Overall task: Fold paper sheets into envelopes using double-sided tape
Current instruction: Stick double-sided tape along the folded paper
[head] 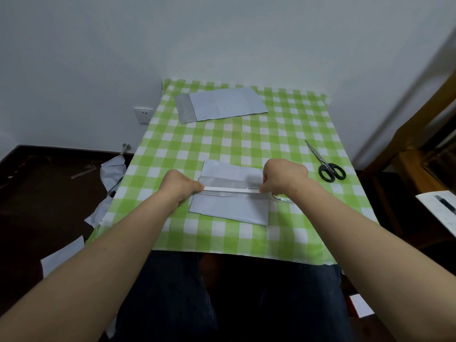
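Tape strip (232, 190) taut over paper sheet (229, 211), ends pinched by left hand (179, 187) and right hand (283, 175).

**One camera, worn on the head**

The single view looks out from the seated person's head, facing forward and steeply down along both forearms. The checked surface (222, 149) fills the middle and is close, with the left hand (179, 186) and right hand (283, 176) near centre. The wide lens also takes in the white wall (222, 40) above, the floor (49, 193) at left and the lap (222, 304) at the bottom edge.
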`<control>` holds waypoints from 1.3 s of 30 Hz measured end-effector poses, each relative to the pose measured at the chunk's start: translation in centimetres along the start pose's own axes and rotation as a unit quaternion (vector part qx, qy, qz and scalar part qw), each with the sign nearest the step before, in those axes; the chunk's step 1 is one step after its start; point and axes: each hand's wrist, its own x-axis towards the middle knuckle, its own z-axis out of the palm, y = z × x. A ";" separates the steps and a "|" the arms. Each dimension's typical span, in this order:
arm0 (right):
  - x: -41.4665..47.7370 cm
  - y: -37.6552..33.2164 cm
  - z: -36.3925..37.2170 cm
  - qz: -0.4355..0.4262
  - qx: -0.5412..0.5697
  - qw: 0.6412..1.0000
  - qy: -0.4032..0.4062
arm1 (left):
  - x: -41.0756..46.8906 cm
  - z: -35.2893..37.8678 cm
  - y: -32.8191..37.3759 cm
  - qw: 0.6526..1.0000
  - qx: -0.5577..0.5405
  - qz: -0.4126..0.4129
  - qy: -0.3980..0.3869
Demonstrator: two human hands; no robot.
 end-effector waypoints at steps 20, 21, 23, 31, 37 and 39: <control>0.1 -0.6 0.1 -0.011 -0.030 0.999 0.003 | 0.8 0.2 -1.0 1.000 0.017 0.010 0.001; 0.1 -0.6 0.2 -0.012 -0.030 0.999 0.003 | 0.8 0.2 -0.9 1.000 0.022 0.010 0.001; 0.1 -0.6 0.2 -0.014 -0.030 0.999 0.003 | 0.9 0.2 -0.9 0.999 0.036 0.007 0.000; 0.0 -0.8 0.1 -0.015 -0.028 0.999 0.004 | 1.1 0.2 -1.0 0.998 0.067 0.015 0.002; -0.1 -0.9 0.0 -0.014 -0.036 0.999 -0.001 | 1.2 0.3 -1.1 0.997 0.073 0.018 0.005; -0.1 -0.9 0.1 -0.012 -0.045 0.999 0.002 | 1.2 0.4 -1.1 0.997 0.076 0.019 0.008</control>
